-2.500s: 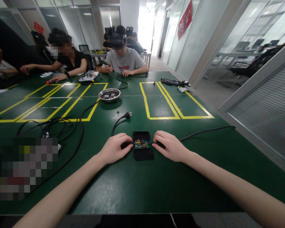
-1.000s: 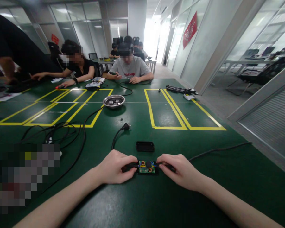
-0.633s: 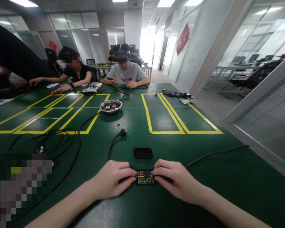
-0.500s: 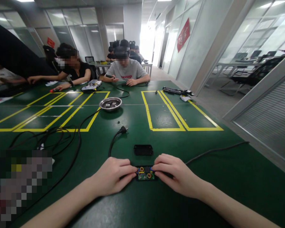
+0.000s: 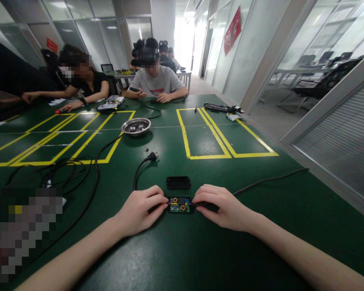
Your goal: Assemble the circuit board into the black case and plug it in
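The left hand pinches the plug cable and the right hand the other cable, each beside the circuit board, apparently to steady it in its case on the desk. The empty cover lies just beyond.

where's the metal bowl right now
In the head view, the metal bowl sits left of centre on the green table, beyond the black plug.
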Action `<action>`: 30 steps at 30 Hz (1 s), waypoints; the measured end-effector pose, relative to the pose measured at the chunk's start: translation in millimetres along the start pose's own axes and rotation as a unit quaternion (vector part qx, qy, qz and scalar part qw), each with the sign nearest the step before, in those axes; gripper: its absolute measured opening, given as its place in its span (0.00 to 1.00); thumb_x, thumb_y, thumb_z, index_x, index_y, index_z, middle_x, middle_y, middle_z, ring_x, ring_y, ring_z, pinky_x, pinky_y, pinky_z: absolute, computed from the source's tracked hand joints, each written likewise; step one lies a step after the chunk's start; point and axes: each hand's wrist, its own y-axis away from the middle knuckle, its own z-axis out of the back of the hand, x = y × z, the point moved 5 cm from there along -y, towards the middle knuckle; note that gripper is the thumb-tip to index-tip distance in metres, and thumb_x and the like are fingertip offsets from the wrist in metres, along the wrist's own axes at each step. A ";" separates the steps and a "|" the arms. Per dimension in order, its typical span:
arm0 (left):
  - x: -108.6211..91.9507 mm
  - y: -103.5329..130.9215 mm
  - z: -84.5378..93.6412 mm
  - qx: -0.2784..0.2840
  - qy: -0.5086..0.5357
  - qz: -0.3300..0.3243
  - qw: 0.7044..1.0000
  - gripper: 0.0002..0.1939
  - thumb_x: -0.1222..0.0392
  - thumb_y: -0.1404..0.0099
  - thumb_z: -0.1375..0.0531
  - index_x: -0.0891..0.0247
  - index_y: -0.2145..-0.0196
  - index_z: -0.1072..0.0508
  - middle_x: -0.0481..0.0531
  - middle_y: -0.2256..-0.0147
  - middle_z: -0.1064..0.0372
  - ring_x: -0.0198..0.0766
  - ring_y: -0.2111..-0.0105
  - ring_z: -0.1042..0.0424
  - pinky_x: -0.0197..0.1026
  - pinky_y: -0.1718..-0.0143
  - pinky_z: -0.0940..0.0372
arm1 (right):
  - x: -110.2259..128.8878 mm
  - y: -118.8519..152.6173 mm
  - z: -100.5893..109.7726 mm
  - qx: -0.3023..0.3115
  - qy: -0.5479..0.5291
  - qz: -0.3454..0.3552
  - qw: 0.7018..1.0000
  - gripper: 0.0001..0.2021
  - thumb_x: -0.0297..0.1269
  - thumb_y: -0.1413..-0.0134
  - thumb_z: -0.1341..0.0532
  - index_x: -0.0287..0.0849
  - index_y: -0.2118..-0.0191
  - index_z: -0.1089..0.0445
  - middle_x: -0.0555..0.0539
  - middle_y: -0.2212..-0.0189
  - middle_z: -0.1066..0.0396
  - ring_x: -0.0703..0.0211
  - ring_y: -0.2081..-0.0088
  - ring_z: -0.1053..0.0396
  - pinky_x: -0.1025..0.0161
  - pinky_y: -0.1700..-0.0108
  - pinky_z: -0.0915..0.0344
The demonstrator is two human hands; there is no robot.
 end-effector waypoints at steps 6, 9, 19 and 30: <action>-2.4 -4.7 -0.7 0.017 0.024 -0.013 0.999 0.11 0.65 0.25 0.45 0.64 0.63 0.25 0.53 0.67 0.27 0.38 0.66 0.28 0.37 0.65 0.33 | 1.1 0.8 -0.4 0.004 0.040 0.032 0.999 0.09 0.29 0.32 0.42 0.41 0.54 0.24 0.43 0.61 0.22 0.57 0.61 0.26 0.60 0.58 0.29; -2.6 -5.9 -0.4 0.026 0.029 -0.011 0.999 0.11 0.66 0.25 0.46 0.64 0.65 0.27 0.54 0.65 0.28 0.37 0.65 0.29 0.37 0.64 0.34 | 4.7 -0.2 -0.2 0.013 0.075 0.048 0.996 0.11 0.29 0.30 0.44 0.40 0.54 0.24 0.43 0.61 0.22 0.57 0.62 0.27 0.60 0.59 0.30; -3.4 -8.2 -0.8 0.071 0.022 -0.022 0.997 0.11 0.67 0.26 0.47 0.63 0.66 0.28 0.53 0.66 0.29 0.38 0.65 0.30 0.37 0.64 0.34 | 11.6 -5.0 -1.9 0.066 0.143 0.051 0.986 0.12 0.27 0.30 0.47 0.41 0.60 0.26 0.44 0.63 0.25 0.57 0.64 0.30 0.61 0.62 0.34; -2.7 -12.2 4.4 0.045 -0.075 -0.052 0.995 0.10 0.67 0.27 0.46 0.63 0.64 0.25 0.54 0.64 0.26 0.39 0.65 0.28 0.38 0.63 0.33 | 3.0 -9.8 -10.6 0.059 0.260 0.068 0.961 0.10 0.27 0.32 0.45 0.39 0.54 0.26 0.42 0.59 0.24 0.54 0.62 0.30 0.58 0.61 0.33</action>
